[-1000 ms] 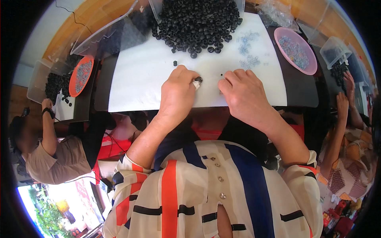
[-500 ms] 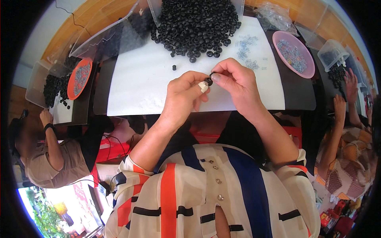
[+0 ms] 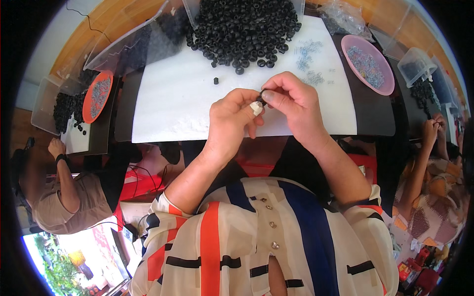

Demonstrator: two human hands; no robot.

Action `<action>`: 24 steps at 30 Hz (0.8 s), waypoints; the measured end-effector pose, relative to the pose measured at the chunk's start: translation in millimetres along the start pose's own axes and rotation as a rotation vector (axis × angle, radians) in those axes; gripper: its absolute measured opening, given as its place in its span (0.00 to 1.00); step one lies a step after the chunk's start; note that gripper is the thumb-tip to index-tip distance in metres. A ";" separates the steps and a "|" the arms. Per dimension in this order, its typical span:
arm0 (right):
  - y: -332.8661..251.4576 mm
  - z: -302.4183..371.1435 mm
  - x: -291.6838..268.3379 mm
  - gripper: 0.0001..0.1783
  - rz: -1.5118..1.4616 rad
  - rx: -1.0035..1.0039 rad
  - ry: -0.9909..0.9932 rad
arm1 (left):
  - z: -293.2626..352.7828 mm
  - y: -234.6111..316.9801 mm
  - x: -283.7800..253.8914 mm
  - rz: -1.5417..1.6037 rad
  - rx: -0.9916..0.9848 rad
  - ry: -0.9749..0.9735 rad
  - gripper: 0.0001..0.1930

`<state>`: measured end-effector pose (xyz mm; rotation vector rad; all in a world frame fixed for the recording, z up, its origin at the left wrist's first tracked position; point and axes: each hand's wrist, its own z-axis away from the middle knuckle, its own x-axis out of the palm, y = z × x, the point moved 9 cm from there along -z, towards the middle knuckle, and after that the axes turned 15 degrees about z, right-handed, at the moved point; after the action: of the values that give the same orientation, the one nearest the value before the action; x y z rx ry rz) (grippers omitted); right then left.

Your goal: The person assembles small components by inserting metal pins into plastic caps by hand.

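My left hand (image 3: pixel 229 116) is closed in a pinch on a small round black plastic part (image 3: pixel 260 99), and a white wrapping (image 3: pixel 256 108) covers its thumb tip. From the other side, my right hand (image 3: pixel 295 102) grips the same part between thumb and forefinger. Both hands are above the near half of a white sheet (image 3: pixel 170 106), with fingertips almost touching. Fingers hide much of the part, so I cannot make out whether a second piece is in it. One loose black piece (image 3: pixel 216 81) lies on the sheet beyond my left hand.
A large heap of black parts (image 3: pixel 242 34) spills from a clear bin at the far side. Small clear-bluish pieces (image 3: pixel 307 55) lie right of it. A pink bowl (image 3: pixel 387 89) stands right, an orange bowl (image 3: pixel 86 112) left. Co-workers sit on both sides.
My hands stay together, with the black part turned slightly between the fingertips. At the right, a co-worker's outstretched hand has drawn back to meet the other one.
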<state>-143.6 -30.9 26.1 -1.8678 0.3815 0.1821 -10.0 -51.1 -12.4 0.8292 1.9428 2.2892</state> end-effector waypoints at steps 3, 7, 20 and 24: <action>-1.3 -4.6 -12.9 0.05 0.083 -0.023 0.038 | -0.3 0.4 2.5 0.009 0.000 -0.008 0.10; -1.1 -6.0 -10.2 0.04 0.135 -0.016 -0.046 | 0.3 -0.2 2.5 -0.008 -0.006 0.002 0.09; -26.1 1.6 -0.7 0.04 0.532 -0.250 0.002 | -1.1 -1.9 1.3 0.040 -0.015 0.015 0.07; -37.3 10.8 0.9 0.05 0.696 -0.410 0.049 | -1.0 -1.9 1.0 0.041 -0.006 0.032 0.06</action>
<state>-129.1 -10.3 55.6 -2.0683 1.0885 0.7286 -11.9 -51.2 -13.8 0.8449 1.9489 2.3437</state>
